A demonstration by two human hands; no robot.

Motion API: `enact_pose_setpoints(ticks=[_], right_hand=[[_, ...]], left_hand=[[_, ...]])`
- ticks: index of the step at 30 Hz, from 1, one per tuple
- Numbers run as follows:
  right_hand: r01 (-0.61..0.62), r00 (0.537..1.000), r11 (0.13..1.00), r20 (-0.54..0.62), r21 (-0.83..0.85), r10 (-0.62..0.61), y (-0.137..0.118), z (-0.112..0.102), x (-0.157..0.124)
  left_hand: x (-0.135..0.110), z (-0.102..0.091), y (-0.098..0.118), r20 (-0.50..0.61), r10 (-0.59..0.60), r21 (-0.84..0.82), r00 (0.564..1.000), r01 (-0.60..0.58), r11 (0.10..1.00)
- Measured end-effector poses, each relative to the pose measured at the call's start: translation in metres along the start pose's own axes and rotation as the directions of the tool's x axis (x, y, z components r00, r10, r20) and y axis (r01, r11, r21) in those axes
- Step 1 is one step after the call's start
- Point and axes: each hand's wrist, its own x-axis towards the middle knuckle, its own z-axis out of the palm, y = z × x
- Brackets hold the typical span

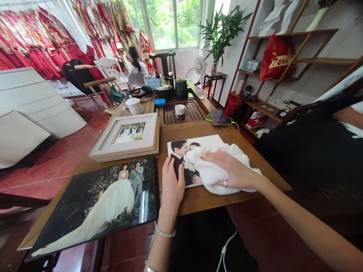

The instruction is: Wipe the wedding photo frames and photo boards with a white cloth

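A white-edged photo panel (177, 148) showing a couple lies flat on the wooden table (195, 204) in front of me. My left hand (173, 181) rests along its left edge, fingers stretched and thumb apart over the picture. Bunched on the panel's right part is a white cloth (217, 175), which covers much of the picture. My right hand (224, 166), with a ring on one finger, presses down on the cloth and holds it. To the left lies a larger glossy photo panel (107, 196) of a couple outdoors, reaching past the table edge.
Behind the glossy panel lies a framed photo (96, 145). A lidded white mug (133, 105), a tea tray (185, 115) with a white cup (179, 109), and a phone (219, 118) on a cable stand farther back. At right a person's dark clothing (312, 139) shows near the shelf.
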Motion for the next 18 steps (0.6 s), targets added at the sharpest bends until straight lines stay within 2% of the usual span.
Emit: enact_pose_setpoints(ticks=[5,9,13,18], right_hand=[[-0.057,0.998,0.998,-0.020,0.023,0.057,0.012,-0.006,-0.025],[-0.149,0.985,0.989,-0.083,0.016,0.150,0.037,-0.011,-0.025],[-0.233,0.963,0.972,-0.136,0.021,0.233,0.060,-0.015,-0.004],[-0.244,0.954,0.970,-0.185,-0.015,0.237,0.079,-0.015,0.039]], left_hand=[[0.000,-0.001,0.004,0.051,0.005,0.073,0.999,-0.008,0.997],[-0.001,0.001,0.002,0.059,0.021,0.097,0.998,-0.027,0.995],[-0.001,0.003,-0.001,0.037,0.035,0.083,0.999,-0.038,0.996],[-0.001,0.005,-0.003,0.014,0.044,0.076,0.999,-0.045,0.996]])
